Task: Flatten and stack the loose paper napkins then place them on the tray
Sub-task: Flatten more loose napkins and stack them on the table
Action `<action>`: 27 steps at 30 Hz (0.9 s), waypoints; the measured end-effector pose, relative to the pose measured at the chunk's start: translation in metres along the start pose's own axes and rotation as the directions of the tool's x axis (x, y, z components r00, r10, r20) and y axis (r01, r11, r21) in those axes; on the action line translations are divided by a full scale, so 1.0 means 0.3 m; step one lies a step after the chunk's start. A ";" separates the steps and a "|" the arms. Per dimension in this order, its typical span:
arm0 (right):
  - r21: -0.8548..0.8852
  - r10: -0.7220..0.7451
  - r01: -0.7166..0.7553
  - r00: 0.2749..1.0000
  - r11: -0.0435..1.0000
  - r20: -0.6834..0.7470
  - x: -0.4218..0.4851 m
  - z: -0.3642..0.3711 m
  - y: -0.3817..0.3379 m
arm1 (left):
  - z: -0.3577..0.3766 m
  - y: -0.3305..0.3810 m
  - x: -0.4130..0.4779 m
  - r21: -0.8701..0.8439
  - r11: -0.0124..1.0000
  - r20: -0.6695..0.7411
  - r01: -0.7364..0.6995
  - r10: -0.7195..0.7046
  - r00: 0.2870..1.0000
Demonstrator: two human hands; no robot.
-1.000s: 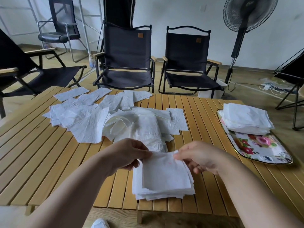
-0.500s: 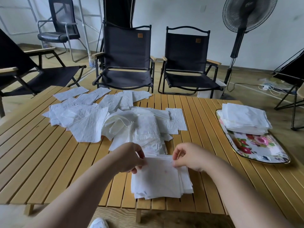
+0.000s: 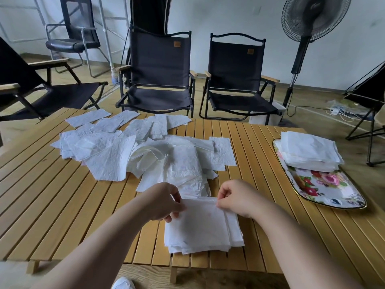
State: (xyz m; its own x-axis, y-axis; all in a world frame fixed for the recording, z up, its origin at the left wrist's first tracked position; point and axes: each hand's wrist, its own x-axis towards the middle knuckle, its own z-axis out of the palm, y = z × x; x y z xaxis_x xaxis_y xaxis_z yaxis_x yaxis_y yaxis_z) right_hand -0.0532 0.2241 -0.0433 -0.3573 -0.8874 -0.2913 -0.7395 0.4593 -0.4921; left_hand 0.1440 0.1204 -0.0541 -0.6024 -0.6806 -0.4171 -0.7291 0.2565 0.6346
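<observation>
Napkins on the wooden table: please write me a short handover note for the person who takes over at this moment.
Hands: the left hand pinches the far left corner of the top napkin; the right hand pinches its far right corner.
Where: that napkin lies on the near stack, at the front edge of the table.
Done: a finished stack sits on the far end of the floral tray.
Left: many loose napkins lie spread behind the near stack. Flatten them, add them, then move the near stack to the tray.
</observation>
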 end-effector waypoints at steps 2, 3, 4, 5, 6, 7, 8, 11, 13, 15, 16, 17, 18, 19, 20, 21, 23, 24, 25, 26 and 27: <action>0.011 0.007 -0.007 1.000 1.000 -0.026 0.011 0.012 0.002 | -0.002 -0.005 0.005 0.014 1.000 -0.004 0.002 -0.002 1.000; 0.037 0.006 -0.004 0.998 0.999 -0.065 0.019 0.017 0.002 | -0.004 -0.009 0.007 0.017 1.000 -0.022 0.005 -0.004 1.000; 0.072 0.002 0.006 0.993 0.997 -0.119 0.029 0.023 0.002 | -0.008 -0.014 0.011 0.017 1.000 -0.053 0.009 -0.008 0.999; 0.108 -0.005 0.026 0.983 0.994 -0.183 0.040 0.029 -0.001 | -0.013 -0.022 0.017 0.009 1.000 -0.093 0.012 -0.011 0.996; 0.141 -0.018 0.055 0.969 0.988 -0.248 0.052 0.037 -0.005 | -0.019 -0.031 0.024 -0.009 1.000 -0.137 0.014 -0.015 0.990; 0.168 -0.038 0.093 0.951 0.981 -0.308 0.068 0.048 -0.011 | -0.028 -0.040 0.030 -0.031 0.999 -0.182 0.016 -0.021 0.983; 0.186 -0.061 0.135 0.932 0.973 -0.357 0.085 0.060 -0.019 | -0.038 -0.049 0.037 -0.048 0.999 -0.222 0.018 -0.028 0.975; 0.212 -0.116 0.233 0.885 0.949 -0.452 0.151 0.093 -0.059 | -0.073 -0.064 0.056 -0.107 0.994 -0.313 0.018 -0.051 0.948; 0.212 -0.137 0.260 0.874 0.942 -0.466 0.200 0.110 -0.094 | -0.090 -0.071 0.067 -0.149 0.989 -0.341 0.013 -0.063 0.938; 0.194 -0.149 0.248 0.896 0.949 -0.418 0.251 0.128 -0.119 | -0.098 -0.079 0.078 -0.160 0.987 -0.348 0.016 -0.072 0.935; 0.184 -0.149 0.233 0.911 0.955 -0.384 0.274 0.138 -0.128 | -0.101 -0.084 0.081 -0.163 0.986 -0.348 0.021 -0.077 0.934; 0.172 -0.145 0.216 0.925 0.961 -0.350 0.297 0.151 -0.133 | -0.103 -0.091 0.085 -0.167 0.986 -0.347 0.027 -0.084 0.934; 0.161 -0.138 0.200 0.934 0.966 -0.331 0.314 0.163 -0.137 | -0.105 -0.097 0.088 -0.167 0.985 -0.346 0.032 -0.089 0.934; 0.153 -0.127 0.186 0.935 0.971 -0.331 0.329 0.174 -0.138 | -0.106 -0.104 0.091 -0.166 0.985 -0.345 0.036 -0.092 0.934; 0.150 -0.117 0.180 0.928 0.972 -0.355 0.339 0.179 -0.140 | -0.109 -0.108 0.094 -0.163 0.986 -0.347 0.040 -0.095 0.933; 0.152 -0.106 0.177 0.915 0.972 -0.389 0.346 0.181 -0.141 | -0.111 -0.112 0.096 -0.159 0.986 -0.347 0.045 -0.098 0.933; 0.150 -0.095 0.184 0.881 0.971 -0.464 0.353 0.181 -0.136 | -0.114 -0.113 0.097 -0.151 0.988 -0.346 0.045 -0.096 0.933; 0.146 -0.101 0.197 0.864 0.970 -0.493 0.353 0.179 -0.132 | -0.114 -0.111 0.095 -0.151 0.988 -0.349 0.040 -0.091 0.933; 0.156 -0.103 0.211 0.852 0.965 -0.514 0.349 0.173 -0.128 | -0.114 -0.107 0.095 -0.158 0.987 -0.352 0.034 -0.088 0.932; 0.184 -0.103 0.233 0.842 0.955 -0.530 0.339 0.164 -0.128 | -0.114 -0.102 0.094 -0.170 0.985 -0.360 0.020 -0.081 0.930; 0.230 -0.097 0.255 0.840 0.939 -0.533 0.327 0.151 -0.131 | -0.113 -0.099 0.095 -0.185 0.983 -0.368 0.002 -0.071 0.927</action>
State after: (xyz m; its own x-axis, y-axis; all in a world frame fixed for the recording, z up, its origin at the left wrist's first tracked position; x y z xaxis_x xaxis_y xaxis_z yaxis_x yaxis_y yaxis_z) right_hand -0.0333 0.1210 -0.0898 -0.5324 -0.8116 0.2406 -0.6542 0.2141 -0.7254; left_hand 0.1595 0.0701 -0.0628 -0.3866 -0.9020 -0.1922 -0.6578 0.1236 0.7429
